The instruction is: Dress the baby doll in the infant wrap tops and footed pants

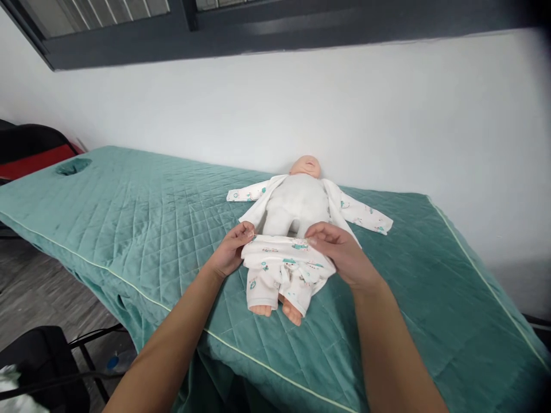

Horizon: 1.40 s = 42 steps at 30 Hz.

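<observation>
1. The doll [300, 198] has its shins hidden inside the patterned trousers [267, 255], whose tiny motifs are too small to make out.
2. Both forearms [172, 344] run off the bottom edge.
3. The top edge crops the window [129, 43].
4. The left edge cuts off a crumpled pale item [15, 396], too blurred to identify.

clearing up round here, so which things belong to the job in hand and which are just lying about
In use:
- printed trousers, held by left hand and right hand
- doll
- open printed top
- green cover underneath

Lying about:
- red-and-black chair
- small blue item on the floor
</observation>
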{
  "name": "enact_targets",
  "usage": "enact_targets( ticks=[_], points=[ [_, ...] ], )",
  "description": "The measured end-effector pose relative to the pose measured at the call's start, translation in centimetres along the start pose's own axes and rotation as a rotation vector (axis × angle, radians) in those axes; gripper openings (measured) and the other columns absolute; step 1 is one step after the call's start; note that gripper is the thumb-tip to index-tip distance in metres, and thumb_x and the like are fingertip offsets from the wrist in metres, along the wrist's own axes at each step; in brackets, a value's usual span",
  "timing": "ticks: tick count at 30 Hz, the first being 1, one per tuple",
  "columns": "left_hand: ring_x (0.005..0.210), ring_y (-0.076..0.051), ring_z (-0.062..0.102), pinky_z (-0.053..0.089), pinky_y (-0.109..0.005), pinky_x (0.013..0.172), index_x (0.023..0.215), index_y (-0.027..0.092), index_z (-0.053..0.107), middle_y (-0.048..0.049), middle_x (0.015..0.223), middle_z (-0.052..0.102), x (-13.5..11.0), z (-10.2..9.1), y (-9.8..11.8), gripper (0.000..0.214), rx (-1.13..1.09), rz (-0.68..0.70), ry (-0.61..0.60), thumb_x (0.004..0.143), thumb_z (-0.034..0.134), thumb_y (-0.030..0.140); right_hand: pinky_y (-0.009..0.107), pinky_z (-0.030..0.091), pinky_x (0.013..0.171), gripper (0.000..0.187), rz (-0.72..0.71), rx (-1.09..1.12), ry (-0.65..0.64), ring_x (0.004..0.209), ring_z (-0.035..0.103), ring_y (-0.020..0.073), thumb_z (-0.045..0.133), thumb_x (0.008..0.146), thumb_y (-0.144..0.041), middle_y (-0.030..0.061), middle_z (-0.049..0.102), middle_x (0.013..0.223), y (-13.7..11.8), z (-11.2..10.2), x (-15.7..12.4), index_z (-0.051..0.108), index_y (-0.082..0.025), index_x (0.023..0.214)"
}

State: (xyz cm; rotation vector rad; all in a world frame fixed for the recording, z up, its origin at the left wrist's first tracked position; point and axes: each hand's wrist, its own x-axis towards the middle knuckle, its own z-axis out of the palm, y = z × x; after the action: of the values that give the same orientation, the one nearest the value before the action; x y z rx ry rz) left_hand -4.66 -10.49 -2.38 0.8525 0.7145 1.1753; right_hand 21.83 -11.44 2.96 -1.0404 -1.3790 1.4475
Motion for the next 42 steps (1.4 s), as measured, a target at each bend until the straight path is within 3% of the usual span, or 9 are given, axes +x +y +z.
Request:
enact_targets(
  ticks=[4,8,14,18,25,28,30,36,42],
  points=[
    [0.06,-0.006,0.047,0.034,-0.02,0.056,0.086,0.018,0.056,0.0046,0.072,0.054,0.2,0.0,0.2,0.037,-0.052,0.028,0.054,0.07,0.085,0.033,0.024,0.032,0.053,0.038,0.032,0.064,0.204,0.058,0.045,0.0101,0.087,0.067,-0.048,-0.0022,0.055,0.069,0.5,-2.3,0.4,0.066,-0.021,0.083],
    [0.061,-0.006,0.049,0.037,-0.02,0.059,0.092,0.019,0.059,0.0049,0.075,0.058,0.4,0.2,-0.1,0.039,-0.038,0.037,0.09,0.069,0.087,0.034,0.025,0.038,0.056,0.042,-0.047,0.223,0.261,0.06,0.046,0.0113,0.088,0.066,-0.044,-0.0039,0.054,0.072,1.1,-2.6,0.9,0.065,-0.027,0.096],
    [0.07,-0.01,0.054,0.04,-0.022,0.065,0.105,0.019,0.068,0.0021,0.08,0.062,0.4,0.8,-1.1,0.041,0.318,0.072,0.122,0.072,0.083,0.039,0.026,0.043,0.062,0.039,-0.11,0.143,0.249,0.07,0.053,0.0127,0.084,0.068,-0.037,-0.0005,0.06,0.088,2.3,-1.6,1.6,0.063,-0.026,0.099],
    [0.072,-0.012,0.051,0.039,-0.024,0.068,0.091,0.018,0.067,0.0013,0.08,0.062,0.7,1.2,0.2,0.024,0.606,0.129,0.104,0.08,0.074,0.037,0.028,0.046,0.073,0.023,-0.203,-0.062,0.336,0.08,0.057,0.0154,0.074,0.078,-0.036,0.0017,0.064,0.089,3.0,-1.2,2.0,0.062,-0.023,0.093],
    [0.077,-0.018,0.053,0.036,-0.03,0.068,0.085,0.021,0.068,-0.0022,0.082,0.065,3.9,3.9,5.3,0.019,1.159,0.334,-0.302,0.085,0.07,0.04,0.03,0.047,0.073,0.02,-0.187,-0.115,0.39,0.081,0.059,0.0168,0.072,0.081,-0.039,0.003,0.068,0.093,2.9,-0.7,1.8,0.064,-0.023,0.09],
    [0.093,-0.023,0.055,0.037,-0.033,0.08,0.083,0.022,0.069,-0.0051,0.091,0.066,5.9,5.3,5.8,0.017,1.313,0.482,-0.502,0.082,0.074,0.038,0.03,0.048,0.075,0.023,-0.21,-0.034,0.473,0.087,0.06,0.018,0.077,0.078,-0.039,0.0034,0.068,0.098,2.9,-0.7,1.9,0.064,-0.024,0.088],
    [0.096,-0.025,0.054,0.037,-0.035,0.085,0.079,0.021,0.066,-0.0057,0.093,0.065,7.2,5.7,5.5,0.016,1.369,0.526,-0.544,0.083,0.074,0.034,0.031,0.048,0.077,0.025,-0.21,0.004,0.506,0.09,0.06,0.0182,0.08,0.076,-0.039,0.0031,0.067,0.1,2.9,-0.9,2.0,0.064,-0.024,0.087],
    [0.085,-0.02,0.052,0.037,-0.033,0.079,0.081,0.021,0.056,-0.0033,0.085,0.061,8.7,3.8,3.4,0.021,1.171,0.49,-0.34,0.096,0.055,0.034,0.032,0.048,0.078,0.029,-0.108,0.001,0.449,0.087,0.059,0.0183,0.084,0.072,-0.04,0.0028,0.066,0.096,2.8,-1.0,2.4,0.064,-0.024,0.087],
    [0.076,-0.017,0.051,0.035,-0.029,0.072,0.078,0.021,0.056,-0.0008,0.08,0.06,9.1,1.6,2.1,0.019,0.937,0.444,-0.007,0.092,0.059,0.034,0.029,0.041,0.065,0.031,-0.06,-0.055,0.469,0.071,0.049,0.0151,0.08,0.073,-0.046,0.001,0.059,0.082,2.8,-1.0,2.5,0.063,-0.023,0.084]
  ],
)
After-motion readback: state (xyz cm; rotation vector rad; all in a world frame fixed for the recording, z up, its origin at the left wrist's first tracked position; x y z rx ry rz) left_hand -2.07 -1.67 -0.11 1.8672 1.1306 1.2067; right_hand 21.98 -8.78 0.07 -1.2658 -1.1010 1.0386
